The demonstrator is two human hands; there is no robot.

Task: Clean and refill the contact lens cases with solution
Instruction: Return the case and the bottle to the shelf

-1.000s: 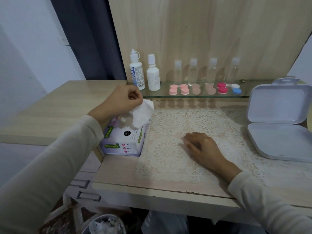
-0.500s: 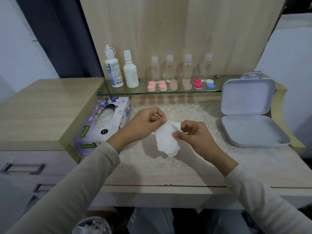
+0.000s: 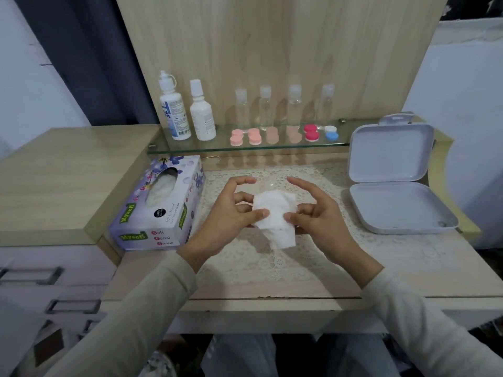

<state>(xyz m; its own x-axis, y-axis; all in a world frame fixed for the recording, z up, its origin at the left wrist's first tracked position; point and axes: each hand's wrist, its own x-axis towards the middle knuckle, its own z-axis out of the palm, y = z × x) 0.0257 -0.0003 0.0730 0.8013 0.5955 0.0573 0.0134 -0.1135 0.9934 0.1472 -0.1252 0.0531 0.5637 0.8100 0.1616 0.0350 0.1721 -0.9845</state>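
Observation:
A white tissue [image 3: 275, 213] hangs above the lace mat, held from both sides. My left hand [image 3: 231, 210] pinches its left edge with the thumb, and my right hand [image 3: 315, 213] pinches its right edge, index fingers raised. On the glass shelf [image 3: 190, 148] stand two white solution bottles [image 3: 174, 110] [image 3: 202, 112] and several small clear bottles [image 3: 265, 110]. In front of them lie several contact lens cases: pink ones [image 3: 236, 137], pale ones [image 3: 272, 135], a red one [image 3: 311, 132] and a white-and-blue one [image 3: 331, 133].
A purple tissue box [image 3: 160, 210] lies at the left of the lace mat [image 3: 272, 262]. An open white plastic box [image 3: 392, 175] sits at the right. Drawers [image 3: 40, 276] are at lower left, beside a raised wooden top [image 3: 68, 172].
My left hand pulled a tissue out of the box and brought it over the mat. My right hand lifted off the mat and took hold of the tissue's other side; it is now spread wider.

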